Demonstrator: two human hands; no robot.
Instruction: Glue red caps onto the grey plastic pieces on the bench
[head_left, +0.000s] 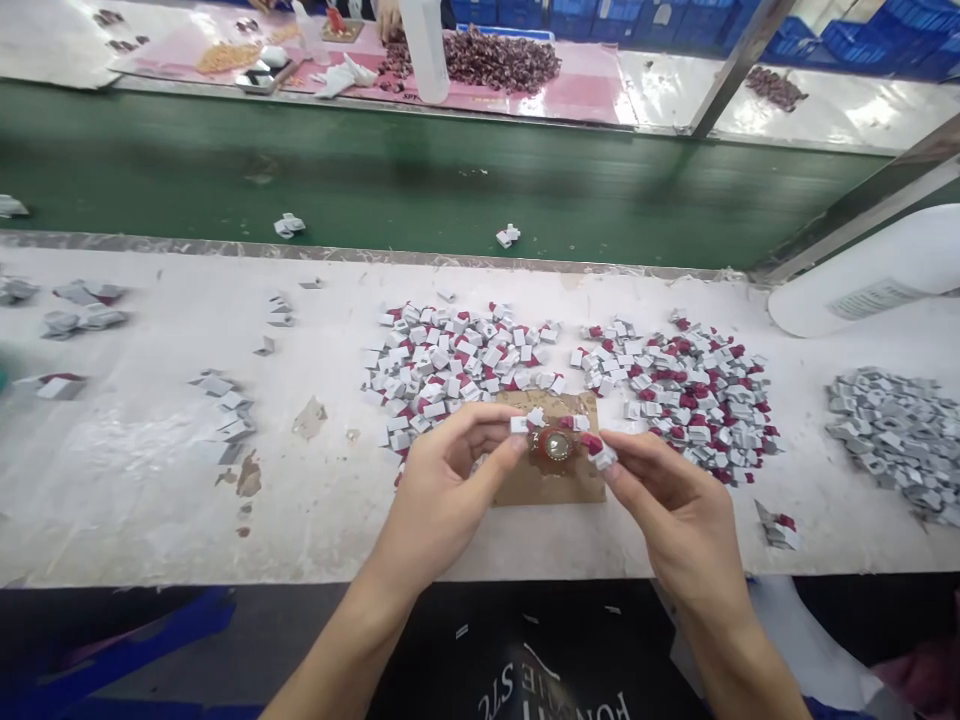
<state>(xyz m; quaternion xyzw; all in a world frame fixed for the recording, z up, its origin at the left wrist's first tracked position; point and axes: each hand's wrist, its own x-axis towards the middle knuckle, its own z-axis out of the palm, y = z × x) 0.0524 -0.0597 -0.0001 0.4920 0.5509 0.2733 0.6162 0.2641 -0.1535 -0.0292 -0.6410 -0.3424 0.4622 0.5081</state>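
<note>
My left hand [469, 470] pinches a small white and grey part [527, 422] between thumb and fingertips. In my right hand [664, 490], a white part with a dark red piece [598, 451] is held by the fingertips. Both hands are over a brown cardboard piece [551, 490], which bears a small round metal-rimmed fixture [557, 446]. Another red and white part [575, 423] lies between the hands at the fixture's upper edge. Behind my left hand spreads a pile of white and red parts [450, 360]; a second such pile [697, 395] is behind my right hand.
Grey parts [896, 435] are heaped at the far right, near a large white bottle [870, 275]. Small groups of parts [225, 410] lie on the left. A green conveyor belt [390, 190] runs behind the white table [135, 480]. A person's hand [388, 18] shows beyond it.
</note>
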